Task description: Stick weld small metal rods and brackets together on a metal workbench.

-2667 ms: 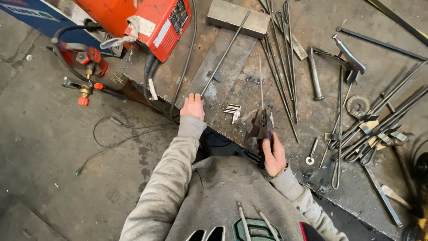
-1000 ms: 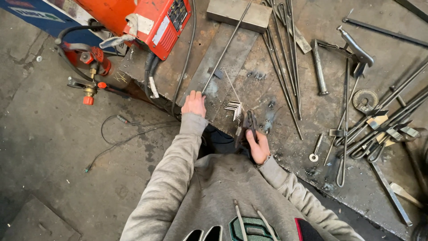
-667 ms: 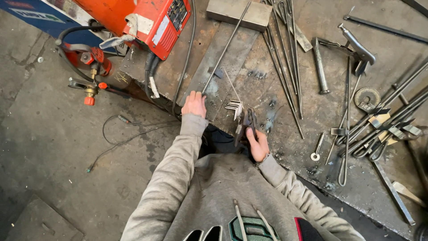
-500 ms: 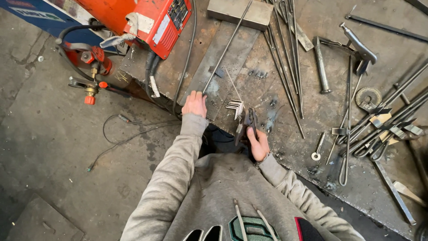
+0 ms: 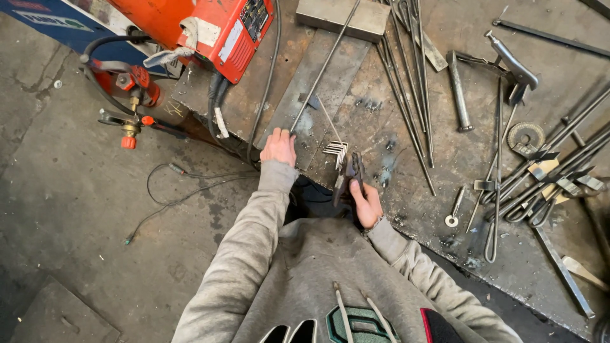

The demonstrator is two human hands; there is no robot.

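At frame centre, my right hand (image 5: 367, 204) has brought the closed-on pliers (image 5: 349, 176) up to the bent wire piece (image 5: 336, 150), while my left hand (image 5: 279, 146) stays pressed flat, fingers together, on the steel plate (image 5: 318, 95).

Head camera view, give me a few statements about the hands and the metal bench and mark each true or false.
1. The right hand holds dark pliers. True.
2. The left hand holds a hammer. False: it rests open at the edge of the flat steel plate.
3. The pliers' tip sits by a small bent wire piece. True.
4. The orange welding machine stands at the bench's far right. False: it stands at upper left.
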